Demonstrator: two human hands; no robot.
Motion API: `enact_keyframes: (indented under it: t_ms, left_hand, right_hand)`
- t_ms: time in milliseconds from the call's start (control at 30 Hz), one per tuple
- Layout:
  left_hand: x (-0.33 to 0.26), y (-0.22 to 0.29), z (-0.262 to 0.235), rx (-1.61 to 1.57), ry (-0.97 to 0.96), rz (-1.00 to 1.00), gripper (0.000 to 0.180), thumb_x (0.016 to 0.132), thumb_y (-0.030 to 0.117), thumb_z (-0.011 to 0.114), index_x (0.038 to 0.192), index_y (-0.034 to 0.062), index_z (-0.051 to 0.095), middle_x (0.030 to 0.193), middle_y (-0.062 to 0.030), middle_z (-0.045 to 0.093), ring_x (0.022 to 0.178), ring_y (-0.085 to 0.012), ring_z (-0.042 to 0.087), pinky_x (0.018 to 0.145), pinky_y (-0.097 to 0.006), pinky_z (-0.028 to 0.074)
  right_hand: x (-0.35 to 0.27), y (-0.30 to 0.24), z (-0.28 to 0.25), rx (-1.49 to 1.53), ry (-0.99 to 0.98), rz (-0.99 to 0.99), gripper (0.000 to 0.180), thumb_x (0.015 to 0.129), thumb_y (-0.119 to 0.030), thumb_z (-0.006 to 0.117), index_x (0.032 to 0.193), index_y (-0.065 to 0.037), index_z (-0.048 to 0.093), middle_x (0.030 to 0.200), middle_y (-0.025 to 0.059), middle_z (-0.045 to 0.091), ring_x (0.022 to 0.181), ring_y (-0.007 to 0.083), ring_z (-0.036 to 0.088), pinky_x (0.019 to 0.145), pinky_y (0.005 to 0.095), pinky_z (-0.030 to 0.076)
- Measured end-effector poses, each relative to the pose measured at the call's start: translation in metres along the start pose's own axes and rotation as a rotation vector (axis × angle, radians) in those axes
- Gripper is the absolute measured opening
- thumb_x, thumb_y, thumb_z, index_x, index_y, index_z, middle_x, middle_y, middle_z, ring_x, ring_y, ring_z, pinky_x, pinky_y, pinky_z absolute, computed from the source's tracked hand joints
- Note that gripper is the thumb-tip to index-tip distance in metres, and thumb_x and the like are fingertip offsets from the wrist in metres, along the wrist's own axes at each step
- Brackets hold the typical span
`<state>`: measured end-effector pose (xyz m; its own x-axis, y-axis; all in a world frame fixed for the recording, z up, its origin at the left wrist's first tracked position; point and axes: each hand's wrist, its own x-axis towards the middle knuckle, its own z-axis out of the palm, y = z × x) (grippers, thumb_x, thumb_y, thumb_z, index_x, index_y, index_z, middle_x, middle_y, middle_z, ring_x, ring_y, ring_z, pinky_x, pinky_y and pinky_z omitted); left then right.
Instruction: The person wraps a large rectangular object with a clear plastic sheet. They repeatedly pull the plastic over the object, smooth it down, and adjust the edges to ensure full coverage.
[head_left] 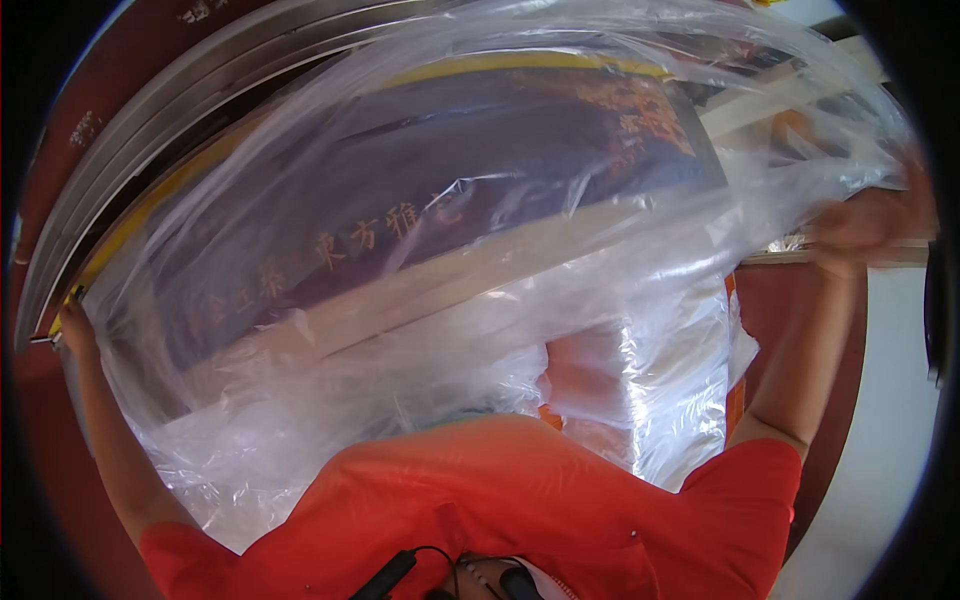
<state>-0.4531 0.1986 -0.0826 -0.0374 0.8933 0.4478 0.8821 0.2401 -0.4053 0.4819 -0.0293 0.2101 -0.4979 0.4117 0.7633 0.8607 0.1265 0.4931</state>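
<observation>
A large clear plastic sheet lies loosely, with creases and shiny folds, over a wide dark panel with gold lettering and a gold-orange picture at its right end. At the far right, my right hand is raised and blurred by motion. The sheet stretches up to it and appears gathered in its fingers. My left hand is closed at the far left, by the end of a yellow edge strip. A small dark and metallic bit shows beside its fingers, but what it grips is too small to make out.
Grey metal rails curve along the far left side, beyond the panel. Shiny plastic-wrapped material with orange edges sits close to my body. Dark red floor and a pale strip show at the right.
</observation>
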Motion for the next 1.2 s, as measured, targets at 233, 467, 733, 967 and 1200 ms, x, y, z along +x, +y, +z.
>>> enact_keyframes:
  t_ms: [233, 467, 733, 967, 1200]
  left_hand:
    - [-0.069, -0.034, -0.013, -0.187, -0.149, -0.057, 0.037, 0.082, 0.032, 0.035, 0.104, 0.0031, 0.042, 0.095, -0.0218, 0.05, 0.088, -0.0379, 0.048, 0.071, -0.042, 0.04]
    - [-0.103, -0.068, -0.044, -0.178, -0.296, -0.487, 0.041, 0.082, 0.04, 0.032, 0.1, 0.0067, 0.046, 0.098, -0.019, 0.049, 0.089, -0.0347, 0.048, 0.074, -0.041, 0.038]
    - [-0.082, 0.005, -0.08, -0.204, -0.251, -0.556, 0.033, 0.081, 0.038, 0.033, 0.104, 0.0147, 0.04, 0.095, -0.0184, 0.053, 0.084, -0.0367, 0.051, 0.07, -0.045, 0.039]
    - [-0.084, 0.026, -0.1, -0.166, -0.143, -0.221, 0.033, 0.08, 0.034, 0.038, 0.106, 0.0157, 0.047, 0.096, -0.0169, 0.05, 0.086, -0.0335, 0.05, 0.072, -0.041, 0.04]
    - [-0.101, 0.017, -0.124, -1.221, -0.183, -0.669, 0.023, 0.075, 0.022, 0.043, 0.079, 0.0007, 0.053, 0.068, -0.0131, 0.055, 0.06, -0.0212, 0.054, 0.055, -0.033, 0.042]
  right_hand:
    - [-0.296, 0.06, 0.076, -0.001, -0.947, 0.606, 0.045, 0.084, -0.033, 0.035, 0.122, -0.009, 0.03, 0.123, 0.0118, 0.032, 0.115, 0.0329, 0.025, 0.093, 0.0384, 0.021]
    - [-0.235, 0.011, 0.127, 0.302, -0.932, 0.665, 0.05, 0.082, -0.037, 0.039, 0.123, -0.01, 0.029, 0.125, 0.0129, 0.029, 0.115, 0.0339, 0.025, 0.095, 0.0377, 0.021]
    - [-0.111, -0.1, 0.168, 0.323, -0.841, 0.276, 0.051, 0.081, -0.039, 0.038, 0.123, -0.011, 0.03, 0.127, 0.0142, 0.026, 0.118, 0.0314, 0.023, 0.096, 0.0388, 0.018]
    - [-0.066, -0.104, 0.206, 0.009, -1.063, 0.305, 0.047, 0.081, -0.039, 0.039, 0.117, -0.008, 0.038, 0.122, 0.0156, 0.033, 0.115, 0.0307, 0.027, 0.095, 0.0386, 0.02]
    - [0.103, -0.404, 0.037, 1.256, -0.584, -0.635, 0.057, 0.065, -0.034, 0.059, 0.113, -0.007, 0.042, 0.122, 0.0136, 0.034, 0.116, 0.0271, 0.028, 0.094, 0.0354, 0.024]
